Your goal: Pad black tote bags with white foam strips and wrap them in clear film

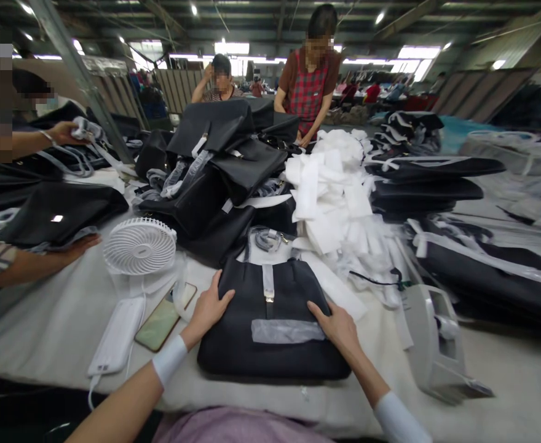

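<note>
In front of me a black handbag (233, 354) lies flat on the table, its metal clasp at the upper middle. A clear plastic-wrapped strip (286, 331) lies across its front, and a wrapped tab (267, 280) runs down to the clasp. My left hand (210, 304) grips the bag's left edge, thumb on top. On the opposite edge is my right hand (337, 326), its thumb over the front and its other fingers mostly hidden at the side. Just beyond the bag, a coiled strap (268, 240) sits in clear plastic.
Left are a white fan (140, 247), a power bank (117, 335) with a cable and a phone (165, 317). Black bags (215, 191) and white padding sheets (330, 191) are heaped ahead. Right stands a tape dispenser (436, 344) near stacked bags (492, 271). Co-workers stand left and across.
</note>
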Demonstrator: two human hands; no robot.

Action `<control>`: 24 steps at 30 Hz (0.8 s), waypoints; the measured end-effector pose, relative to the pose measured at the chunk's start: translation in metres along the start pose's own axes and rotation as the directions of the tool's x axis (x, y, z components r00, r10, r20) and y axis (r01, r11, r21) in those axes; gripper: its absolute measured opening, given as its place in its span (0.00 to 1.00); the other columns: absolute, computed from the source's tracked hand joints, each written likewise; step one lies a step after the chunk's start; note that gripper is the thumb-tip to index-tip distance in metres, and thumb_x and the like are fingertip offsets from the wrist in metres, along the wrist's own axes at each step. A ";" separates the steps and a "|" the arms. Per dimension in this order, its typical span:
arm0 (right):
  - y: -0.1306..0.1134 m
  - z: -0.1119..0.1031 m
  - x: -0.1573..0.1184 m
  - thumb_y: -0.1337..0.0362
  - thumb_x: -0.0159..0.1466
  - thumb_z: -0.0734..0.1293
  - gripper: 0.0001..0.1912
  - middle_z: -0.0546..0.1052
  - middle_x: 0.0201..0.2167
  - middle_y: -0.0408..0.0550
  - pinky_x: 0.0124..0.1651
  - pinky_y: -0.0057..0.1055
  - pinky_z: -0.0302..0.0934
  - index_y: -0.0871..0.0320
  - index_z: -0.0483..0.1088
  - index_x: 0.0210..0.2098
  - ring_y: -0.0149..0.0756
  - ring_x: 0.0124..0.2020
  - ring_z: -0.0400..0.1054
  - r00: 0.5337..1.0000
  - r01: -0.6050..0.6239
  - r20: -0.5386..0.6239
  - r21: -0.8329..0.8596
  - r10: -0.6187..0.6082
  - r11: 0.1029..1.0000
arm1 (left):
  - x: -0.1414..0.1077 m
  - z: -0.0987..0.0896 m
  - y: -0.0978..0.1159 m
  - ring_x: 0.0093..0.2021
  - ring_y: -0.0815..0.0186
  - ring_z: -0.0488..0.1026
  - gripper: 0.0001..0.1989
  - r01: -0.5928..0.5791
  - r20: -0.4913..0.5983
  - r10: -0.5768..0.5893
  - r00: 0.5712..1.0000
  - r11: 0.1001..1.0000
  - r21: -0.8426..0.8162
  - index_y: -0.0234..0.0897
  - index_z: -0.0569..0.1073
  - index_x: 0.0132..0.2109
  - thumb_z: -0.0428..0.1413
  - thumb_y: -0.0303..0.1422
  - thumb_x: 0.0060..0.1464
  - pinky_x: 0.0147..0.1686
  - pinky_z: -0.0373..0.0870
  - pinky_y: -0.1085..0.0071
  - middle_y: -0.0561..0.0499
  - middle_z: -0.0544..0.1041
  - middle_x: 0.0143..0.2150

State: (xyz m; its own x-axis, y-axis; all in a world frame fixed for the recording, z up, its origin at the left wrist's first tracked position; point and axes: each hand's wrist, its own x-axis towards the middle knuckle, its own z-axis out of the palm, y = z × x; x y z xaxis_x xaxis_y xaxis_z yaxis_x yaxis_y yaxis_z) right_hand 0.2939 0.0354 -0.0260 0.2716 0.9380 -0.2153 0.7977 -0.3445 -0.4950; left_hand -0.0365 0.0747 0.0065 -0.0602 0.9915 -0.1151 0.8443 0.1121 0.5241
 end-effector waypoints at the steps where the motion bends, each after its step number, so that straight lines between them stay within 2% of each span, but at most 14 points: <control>1: 0.000 0.001 -0.002 0.42 0.64 0.58 0.28 0.79 0.39 0.57 0.44 0.40 0.64 0.58 0.75 0.44 0.53 0.45 0.73 1.000 -0.001 0.012 -0.006 0.001 1.000 | -0.002 -0.001 -0.003 0.57 0.50 0.71 0.35 -0.002 0.005 0.002 1.000 1.000 0.030 0.36 0.49 0.69 0.52 0.43 0.60 0.53 0.68 0.58 0.38 0.71 0.60; 4: 0.008 0.007 -0.018 0.42 0.65 0.58 0.28 0.78 0.37 0.58 0.43 0.41 0.63 0.60 0.75 0.43 0.54 0.44 0.72 1.000 -0.015 0.015 -0.024 0.015 1.000 | -0.018 -0.003 -0.008 0.53 0.51 0.74 0.35 -0.015 0.007 0.015 1.000 0.993 0.113 0.35 0.48 0.69 0.49 0.44 0.62 0.50 0.70 0.60 0.38 0.74 0.55; 6: 0.011 0.011 -0.029 0.42 0.65 0.58 0.29 0.77 0.37 0.59 0.43 0.42 0.63 0.61 0.74 0.44 0.54 0.43 0.72 0.999 -0.028 -0.018 -0.032 0.027 0.999 | -0.031 -0.005 -0.002 0.53 0.50 0.73 0.33 -0.045 -0.047 0.057 0.997 0.971 0.235 0.35 0.48 0.69 0.47 0.43 0.63 0.50 0.69 0.58 0.36 0.75 0.54; 8: 0.011 0.014 -0.034 0.43 0.65 0.58 0.28 0.76 0.37 0.61 0.45 0.44 0.63 0.62 0.73 0.45 0.56 0.44 0.71 0.998 -0.030 -0.052 -0.005 0.030 1.000 | -0.043 -0.004 0.011 0.59 0.47 0.67 0.29 -0.113 -0.120 0.177 0.977 0.904 0.413 0.37 0.51 0.69 0.47 0.38 0.64 0.54 0.65 0.50 0.34 0.69 0.60; 9: 0.009 0.016 -0.035 0.44 0.65 0.59 0.28 0.76 0.37 0.62 0.46 0.45 0.62 0.63 0.73 0.45 0.57 0.44 0.71 0.998 -0.031 -0.058 0.021 0.033 0.999 | -0.048 -0.002 0.020 0.63 0.45 0.62 0.28 -0.175 -0.119 0.264 0.957 0.855 0.488 0.38 0.54 0.68 0.47 0.35 0.64 0.58 0.60 0.46 0.35 0.65 0.64; 10: 0.006 0.017 -0.034 0.44 0.64 0.59 0.29 0.76 0.37 0.63 0.47 0.47 0.62 0.64 0.73 0.45 0.59 0.45 0.70 0.997 -0.032 -0.062 0.050 0.035 0.998 | -0.053 0.002 0.028 0.67 0.45 0.56 0.26 -0.264 -0.076 0.357 0.931 0.804 0.533 0.40 0.57 0.67 0.47 0.34 0.63 0.60 0.56 0.44 0.37 0.60 0.67; 12: 0.003 0.017 -0.031 0.43 0.62 0.60 0.30 0.75 0.38 0.66 0.50 0.51 0.61 0.65 0.73 0.45 0.62 0.46 0.69 0.997 -0.041 -0.064 0.110 0.048 0.993 | -0.064 0.015 0.041 0.70 0.49 0.49 0.25 -0.513 0.126 0.528 0.840 0.696 0.502 0.40 0.60 0.65 0.48 0.36 0.63 0.64 0.52 0.47 0.43 0.54 0.71; 14: 0.005 0.014 -0.027 0.42 0.61 0.60 0.32 0.75 0.41 0.67 0.52 0.52 0.60 0.66 0.73 0.46 0.62 0.48 0.69 0.996 -0.056 -0.055 0.181 0.067 0.982 | -0.073 0.033 0.047 0.70 0.53 0.50 0.27 -0.693 0.314 0.619 0.720 0.608 0.388 0.41 0.57 0.67 0.47 0.42 0.63 0.65 0.53 0.50 0.47 0.54 0.71; 15: 0.010 0.010 -0.026 0.43 0.62 0.59 0.32 0.76 0.44 0.66 0.53 0.50 0.61 0.66 0.72 0.48 0.60 0.50 0.69 0.996 -0.060 -0.046 0.228 0.073 0.972 | -0.077 0.041 0.047 0.69 0.54 0.51 0.29 -0.729 0.359 0.635 0.684 0.588 0.351 0.40 0.54 0.68 0.46 0.44 0.64 0.65 0.53 0.49 0.47 0.54 0.71; 16: 0.018 0.005 -0.027 0.44 0.63 0.56 0.33 0.76 0.45 0.65 0.53 0.48 0.62 0.66 0.71 0.50 0.57 0.50 0.69 0.996 -0.065 -0.033 0.279 0.077 0.958 | -0.080 0.048 0.046 0.69 0.54 0.51 0.30 -0.741 0.376 0.639 0.671 0.581 0.336 0.40 0.52 0.69 0.44 0.46 0.64 0.65 0.53 0.48 0.47 0.53 0.71; 19: 0.052 -0.013 -0.039 0.51 0.66 0.47 0.33 0.76 0.49 0.62 0.49 0.40 0.67 0.66 0.61 0.61 0.46 0.48 0.72 0.997 -0.073 0.022 0.453 0.071 0.888 | -0.082 0.057 0.041 0.69 0.54 0.51 0.31 -0.729 0.364 0.631 0.685 0.589 0.349 0.38 0.51 0.69 0.44 0.45 0.64 0.65 0.52 0.47 0.47 0.52 0.72; 22: 0.076 -0.022 -0.064 0.54 0.61 0.58 0.37 0.67 0.61 0.60 0.56 0.42 0.64 0.60 0.51 0.67 0.45 0.59 0.64 0.997 0.032 0.036 0.634 -0.070 0.773 | -0.080 0.056 0.038 0.69 0.54 0.52 0.30 -0.739 0.358 0.646 0.674 0.579 0.345 0.39 0.52 0.69 0.45 0.43 0.64 0.64 0.54 0.48 0.47 0.54 0.71; 24: 0.075 -0.017 -0.079 0.57 0.56 0.65 0.41 0.57 0.67 0.56 0.63 0.46 0.55 0.54 0.52 0.67 0.45 0.66 0.52 0.978 0.152 0.019 0.624 -0.209 0.766 | -0.080 0.054 0.038 0.69 0.55 0.52 0.29 -0.739 0.353 0.650 0.673 0.580 0.343 0.40 0.52 0.69 0.45 0.43 0.64 0.64 0.54 0.48 0.47 0.54 0.71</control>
State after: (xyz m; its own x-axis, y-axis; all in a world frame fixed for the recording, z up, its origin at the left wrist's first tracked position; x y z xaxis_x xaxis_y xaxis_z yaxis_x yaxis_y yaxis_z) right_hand 0.3414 -0.0635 -0.0321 0.0884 0.9885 -0.1229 0.3165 -0.1449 -0.9375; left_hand 0.0293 -0.0036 -0.0095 0.6960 0.7171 -0.0353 0.7164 -0.6905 0.0999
